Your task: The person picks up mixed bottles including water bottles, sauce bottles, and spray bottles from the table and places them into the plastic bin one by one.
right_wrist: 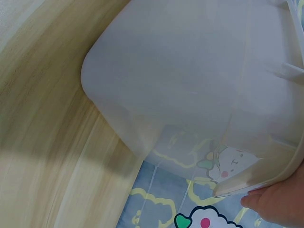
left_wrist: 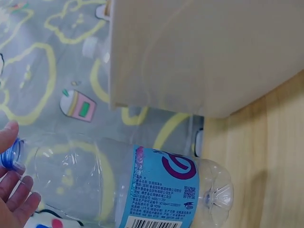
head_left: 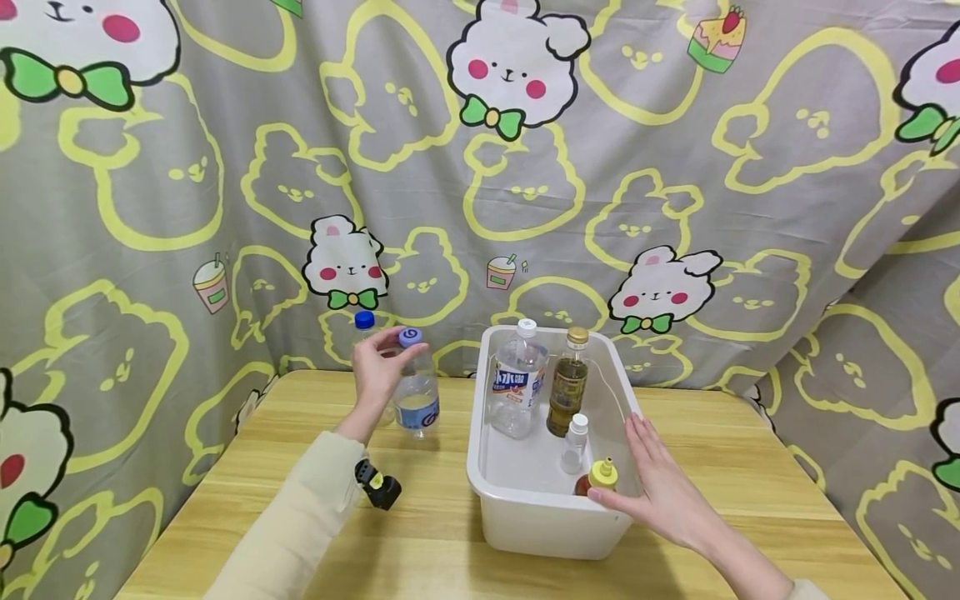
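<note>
1. Head: left hand (head_left: 378, 368) pinches the purple-blue cap (head_left: 410, 337) of a clear, blue-labelled plastic bottle (head_left: 417, 412), left of the white rectangular plastic tub (head_left: 551, 527); right hand (head_left: 671, 493) lies spread on its rim — thumb out, fingers straight.
2. Left wrist: label barcode (left_wrist: 153, 223) shows — head view misses it.
3. Right wrist: tub's outer side, hidden up top.

Home-like setting, exact room unclear, cartoon-rabbit curtain (head_left: 540, 196) hung round three sides of a wood-grain worktop (head_left: 423, 533)
</note>
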